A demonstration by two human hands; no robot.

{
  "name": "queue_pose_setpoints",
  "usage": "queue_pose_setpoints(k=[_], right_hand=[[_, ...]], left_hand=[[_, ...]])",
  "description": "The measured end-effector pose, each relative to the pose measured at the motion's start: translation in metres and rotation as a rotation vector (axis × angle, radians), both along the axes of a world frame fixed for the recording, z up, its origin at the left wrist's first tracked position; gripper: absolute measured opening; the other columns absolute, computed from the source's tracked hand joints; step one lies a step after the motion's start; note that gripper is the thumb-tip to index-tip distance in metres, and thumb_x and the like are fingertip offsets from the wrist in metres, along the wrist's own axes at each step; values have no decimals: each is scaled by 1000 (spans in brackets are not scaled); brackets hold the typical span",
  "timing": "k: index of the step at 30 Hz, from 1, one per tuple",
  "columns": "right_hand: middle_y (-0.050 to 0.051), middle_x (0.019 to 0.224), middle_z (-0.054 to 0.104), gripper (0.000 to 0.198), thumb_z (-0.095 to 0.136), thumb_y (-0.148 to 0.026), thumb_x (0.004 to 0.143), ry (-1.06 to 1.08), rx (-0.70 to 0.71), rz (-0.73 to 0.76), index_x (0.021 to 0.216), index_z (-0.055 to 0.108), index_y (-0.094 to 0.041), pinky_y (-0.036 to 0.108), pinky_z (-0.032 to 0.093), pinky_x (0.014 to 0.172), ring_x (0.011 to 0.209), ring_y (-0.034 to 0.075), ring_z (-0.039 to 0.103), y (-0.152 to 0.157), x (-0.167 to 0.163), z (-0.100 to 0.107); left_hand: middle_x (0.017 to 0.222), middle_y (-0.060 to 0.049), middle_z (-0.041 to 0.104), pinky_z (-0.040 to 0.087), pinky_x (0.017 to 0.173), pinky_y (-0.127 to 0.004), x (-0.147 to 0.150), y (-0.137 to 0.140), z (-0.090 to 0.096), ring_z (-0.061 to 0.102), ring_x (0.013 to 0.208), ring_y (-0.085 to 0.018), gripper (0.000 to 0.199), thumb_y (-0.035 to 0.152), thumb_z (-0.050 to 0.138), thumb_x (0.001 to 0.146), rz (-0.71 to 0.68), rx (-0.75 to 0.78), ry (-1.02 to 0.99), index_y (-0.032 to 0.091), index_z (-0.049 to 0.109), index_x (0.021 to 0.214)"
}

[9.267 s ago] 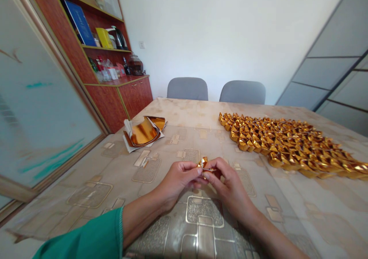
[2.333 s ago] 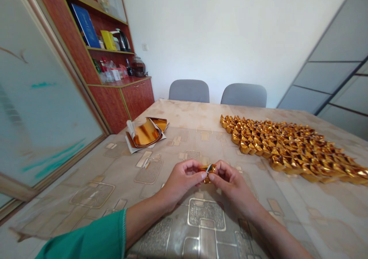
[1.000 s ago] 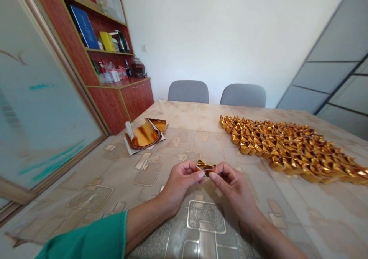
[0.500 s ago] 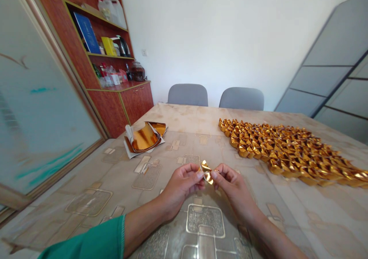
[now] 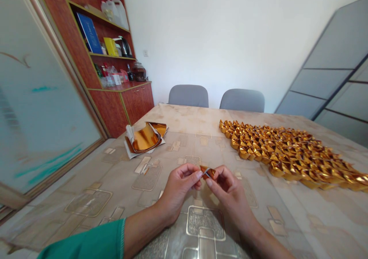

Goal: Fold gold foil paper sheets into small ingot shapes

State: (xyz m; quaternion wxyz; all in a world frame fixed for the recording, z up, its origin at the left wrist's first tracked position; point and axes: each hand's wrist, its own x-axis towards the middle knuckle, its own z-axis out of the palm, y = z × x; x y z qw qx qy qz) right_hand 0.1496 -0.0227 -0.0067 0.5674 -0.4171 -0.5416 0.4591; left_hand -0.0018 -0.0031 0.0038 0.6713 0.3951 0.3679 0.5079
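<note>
Between my two hands is a small piece of folded gold foil paper (image 5: 207, 172), with a pale underside showing in its crease. My left hand (image 5: 184, 184) pinches its left end between thumb and fingers. On the other end, my right hand (image 5: 228, 184) is closed, with the thumb at the lower edge. Both hands are just above the table near its middle. To the right lie rows of folded gold paper pieces (image 5: 276, 147), packed close together. A stack of curled gold foil sheets (image 5: 145, 138) with white backs rests at the left.
A patterned cover lies over the table (image 5: 184, 121). Two grey chairs (image 5: 188, 95) stand at its far side against the white wall. At the left are a reddish wooden cabinet (image 5: 138, 101) with filled shelves and a frosted glass door (image 5: 43, 98).
The foil piece has turned in my fingers, so its folded edge and pale crease now face me. My right thumb has shifted lower and left. The stack and rows are unchanged.
</note>
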Motion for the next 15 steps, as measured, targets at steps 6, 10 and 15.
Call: queue_pose_setpoints(k=[6, 10, 15], right_hand=[[1, 76, 54, 23, 65, -39, 88, -56, -7, 9, 78, 52, -22, 29, 39, 64, 71, 17, 47, -1, 1, -4], [-1, 75, 52, 26, 68, -42, 86, -33, -12, 64, 77, 52, -23, 30, 38, 64, 71, 17, 46, -2, 2, -1], [4, 83, 57, 39, 54, -62, 88, 194, -146, 263, 86, 63, -24, 35, 40, 70, 79, 22, 50, -5, 7, 8]], left_hand=[[66, 2, 62, 39, 59, -21, 0, 1, -1, 51, 58, -8, 28, 35, 85, 66, -4, 11, 33, 15, 69, 77], [64, 3, 59, 37, 56, -20, -1, 4, -2, 48, 55, -7, 33, 35, 88, 62, -79, -80, -51, 14, 67, 74], [62, 4, 56, 30, 52, -18, -7, 4, 3, 43, 53, -5, 34, 33, 90, 60, -223, -146, -139, 14, 65, 73]])
